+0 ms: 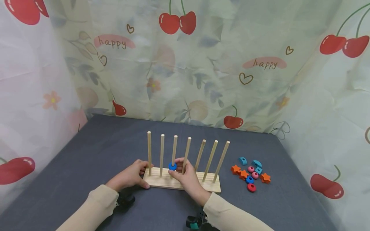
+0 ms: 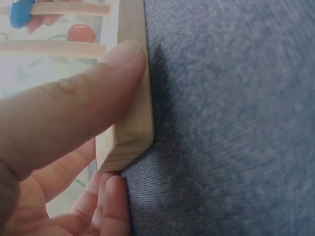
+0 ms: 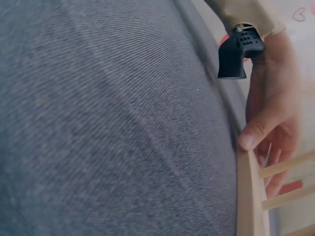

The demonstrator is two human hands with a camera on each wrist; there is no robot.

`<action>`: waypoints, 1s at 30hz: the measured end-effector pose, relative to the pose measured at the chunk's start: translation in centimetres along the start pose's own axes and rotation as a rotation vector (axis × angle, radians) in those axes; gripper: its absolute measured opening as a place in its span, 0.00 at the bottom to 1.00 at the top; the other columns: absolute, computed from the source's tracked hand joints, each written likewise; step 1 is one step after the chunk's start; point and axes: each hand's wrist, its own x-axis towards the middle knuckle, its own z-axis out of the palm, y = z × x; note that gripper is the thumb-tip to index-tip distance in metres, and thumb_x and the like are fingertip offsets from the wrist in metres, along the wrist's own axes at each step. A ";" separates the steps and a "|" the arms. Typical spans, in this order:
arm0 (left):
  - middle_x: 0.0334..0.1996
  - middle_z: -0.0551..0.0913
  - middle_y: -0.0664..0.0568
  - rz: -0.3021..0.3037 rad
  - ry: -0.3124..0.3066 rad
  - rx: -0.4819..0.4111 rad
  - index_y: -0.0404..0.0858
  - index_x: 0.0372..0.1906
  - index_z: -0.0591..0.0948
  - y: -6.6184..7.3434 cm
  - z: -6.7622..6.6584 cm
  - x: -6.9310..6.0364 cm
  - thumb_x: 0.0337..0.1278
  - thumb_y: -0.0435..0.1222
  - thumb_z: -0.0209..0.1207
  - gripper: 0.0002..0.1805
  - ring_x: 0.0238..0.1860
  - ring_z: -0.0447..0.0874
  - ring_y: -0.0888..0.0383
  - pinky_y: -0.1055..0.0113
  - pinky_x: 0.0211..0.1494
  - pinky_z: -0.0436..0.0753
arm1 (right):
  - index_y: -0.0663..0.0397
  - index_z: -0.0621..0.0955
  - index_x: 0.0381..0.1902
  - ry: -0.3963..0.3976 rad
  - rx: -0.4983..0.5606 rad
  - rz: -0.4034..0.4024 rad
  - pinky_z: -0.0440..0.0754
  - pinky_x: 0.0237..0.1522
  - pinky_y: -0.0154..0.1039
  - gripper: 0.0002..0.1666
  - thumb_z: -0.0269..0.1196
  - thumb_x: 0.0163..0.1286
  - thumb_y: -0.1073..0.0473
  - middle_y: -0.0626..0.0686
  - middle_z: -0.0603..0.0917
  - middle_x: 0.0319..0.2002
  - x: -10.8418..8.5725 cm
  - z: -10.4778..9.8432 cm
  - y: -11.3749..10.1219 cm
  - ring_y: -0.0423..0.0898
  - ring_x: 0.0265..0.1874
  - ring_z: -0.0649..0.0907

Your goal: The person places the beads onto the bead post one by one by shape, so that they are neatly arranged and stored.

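Observation:
A wooden base (image 1: 157, 183) with a row of several upright wooden pegs stands in front of me. My left hand (image 1: 130, 175) grips the base's left end; in the left wrist view its thumb (image 2: 106, 81) presses the front edge, with other fingers behind and beneath. The right wrist view also shows this left hand (image 3: 275, 113). A blue ring (image 1: 172, 166) is around the third peg from the left (image 1: 174, 147), partway above the base. My right hand (image 1: 189, 179) pinches that ring between thumb and fingers, reaching past the fourth peg. The left wrist view catches the blue ring (image 2: 20, 14) at its corner.
Loose beads lie right of the base: several orange stars (image 1: 265, 178), blue arched pieces (image 1: 256, 164), a blue square bead (image 1: 258, 170), pink beads (image 1: 254, 175), a blue ring (image 1: 250, 179) and a red ring (image 1: 251, 187). A cherry-print curtain (image 1: 185, 80) surrounds the grey-covered table (image 1: 121, 138).

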 end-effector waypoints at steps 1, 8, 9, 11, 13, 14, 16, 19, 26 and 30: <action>0.47 0.70 0.43 0.000 0.000 0.003 0.35 0.56 0.77 0.0 0.0 0.0 0.29 0.29 0.79 0.39 0.51 0.75 0.47 0.46 0.58 0.74 | 0.63 0.72 0.51 -0.003 0.000 0.002 0.79 0.45 0.38 0.22 0.67 0.62 0.64 0.58 0.81 0.44 0.0 0.0 0.1 0.46 0.42 0.81; 0.46 0.70 0.42 0.009 -0.007 0.014 0.33 0.56 0.77 0.1 -0.1 0.0 0.30 0.29 0.78 0.39 0.50 0.75 0.46 0.47 0.58 0.74 | 0.62 0.72 0.51 -0.003 -0.012 -0.007 0.78 0.46 0.35 0.22 0.67 0.64 0.59 0.58 0.81 0.44 0.0 0.1 0.6 0.43 0.41 0.79; 0.46 0.70 0.42 0.005 -0.004 0.010 0.34 0.56 0.77 0.1 0.0 0.0 0.29 0.29 0.78 0.39 0.50 0.75 0.47 0.47 0.58 0.74 | 0.62 0.72 0.51 -0.001 -0.015 -0.005 0.78 0.45 0.35 0.22 0.67 0.64 0.58 0.57 0.80 0.43 0.0 0.1 0.7 0.43 0.41 0.79; 0.47 0.70 0.43 0.001 -0.002 0.008 0.34 0.57 0.77 0.0 0.0 0.0 0.29 0.29 0.78 0.39 0.50 0.75 0.47 0.47 0.58 0.74 | 0.62 0.72 0.50 0.000 -0.023 -0.002 0.78 0.44 0.34 0.22 0.67 0.64 0.58 0.57 0.80 0.43 0.0 0.2 0.8 0.43 0.40 0.79; 0.47 0.70 0.43 0.003 -0.003 0.007 0.34 0.57 0.77 0.0 0.0 0.1 0.29 0.29 0.78 0.39 0.50 0.76 0.47 0.47 0.58 0.74 | 0.62 0.73 0.50 0.002 -0.033 0.001 0.79 0.43 0.34 0.21 0.67 0.64 0.58 0.57 0.81 0.42 -0.1 0.2 0.9 0.44 0.40 0.80; 0.47 0.70 0.42 0.006 -0.005 0.008 0.34 0.57 0.76 0.0 0.0 0.0 0.29 0.29 0.78 0.39 0.50 0.76 0.47 0.47 0.58 0.75 | 0.61 0.73 0.49 0.002 -0.038 0.006 0.79 0.43 0.33 0.21 0.67 0.64 0.58 0.56 0.81 0.42 -0.1 0.2 1.0 0.44 0.40 0.80; 0.47 0.70 0.42 0.006 -0.007 0.010 0.33 0.57 0.76 0.1 -0.1 0.0 0.29 0.29 0.78 0.39 0.51 0.76 0.46 0.47 0.58 0.75 | 0.61 0.73 0.49 0.004 -0.051 0.012 0.80 0.43 0.33 0.21 0.67 0.64 0.58 0.56 0.82 0.42 -0.1 0.2 1.1 0.45 0.41 0.81; 0.47 0.70 0.41 0.017 -0.009 0.013 0.33 0.56 0.77 0.1 -0.1 0.0 0.29 0.29 0.79 0.39 0.51 0.76 0.46 0.47 0.57 0.75 | 0.65 0.73 0.49 0.010 -0.056 0.009 0.80 0.43 0.32 0.19 0.66 0.64 0.62 0.59 0.81 0.42 -0.8 0.3 -0.4 0.49 0.43 0.81; 0.48 0.70 0.42 0.004 -0.002 0.020 0.34 0.57 0.77 -0.1 0.0 0.1 0.29 0.29 0.79 0.39 0.52 0.76 0.45 0.46 0.59 0.74 | 0.69 0.73 0.49 0.028 -0.062 0.002 0.80 0.50 0.44 0.19 0.65 0.64 0.67 0.63 0.80 0.44 -1.8 0.5 -2.6 0.55 0.46 0.80; 0.48 0.70 0.42 -0.005 0.002 0.020 0.35 0.57 0.77 -0.1 0.1 0.2 0.29 0.29 0.79 0.39 0.52 0.75 0.46 0.46 0.59 0.74 | 0.70 0.73 0.50 0.033 -0.083 0.005 0.77 0.54 0.52 0.20 0.65 0.64 0.67 0.64 0.80 0.46 -1.7 0.5 -1.9 0.58 0.48 0.80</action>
